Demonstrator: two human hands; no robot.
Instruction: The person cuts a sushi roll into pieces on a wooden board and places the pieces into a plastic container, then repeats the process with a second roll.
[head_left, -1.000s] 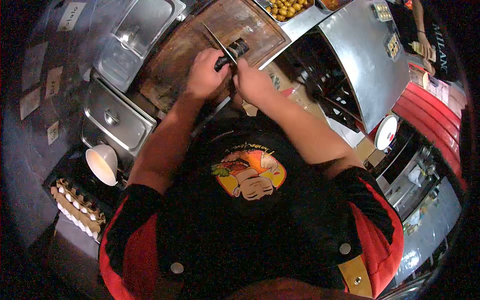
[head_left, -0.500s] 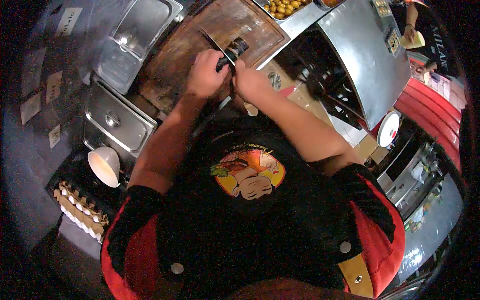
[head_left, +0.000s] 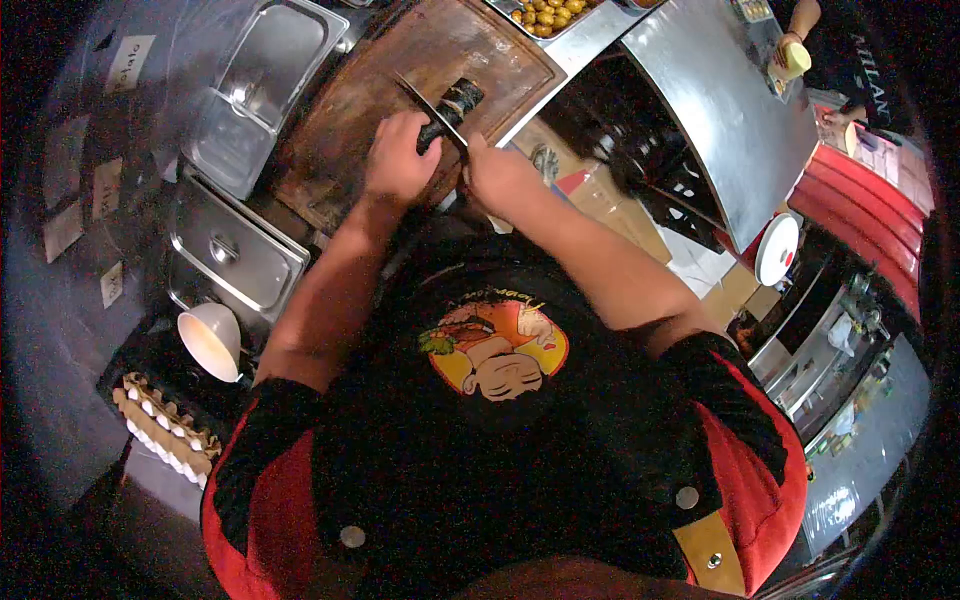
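A dark, seaweed-wrapped roll (head_left: 432, 134) lies on a worn wooden cutting board (head_left: 340, 100). My left hand (head_left: 402, 158) is closed around its near end, fingers curled and thumb along the side. In my right hand (head_left: 503, 180) is the handle of a knife (head_left: 428, 107), gripped in a fist. The blade points up and left and crosses over the roll, just beyond my left fingers. Past the blade sits the far part of the roll, with crosswise lines that look like cuts. How deep the blade is cannot be made out.
Steel pans (head_left: 245, 110) and a lidded steel container (head_left: 235, 240) stand left of the board. A white bowl (head_left: 210, 340) and an egg tray (head_left: 165, 425) sit lower left. Small round yellow-brown items (head_left: 545, 15) fill a tray above. Another person's hand (head_left: 790, 42) holds a pale container at upper right.
My left hand has drawn back a little from the blade along the roll, and more of the roll shows. The knife still crosses it. The other person's hand and pale container have shifted up and left.
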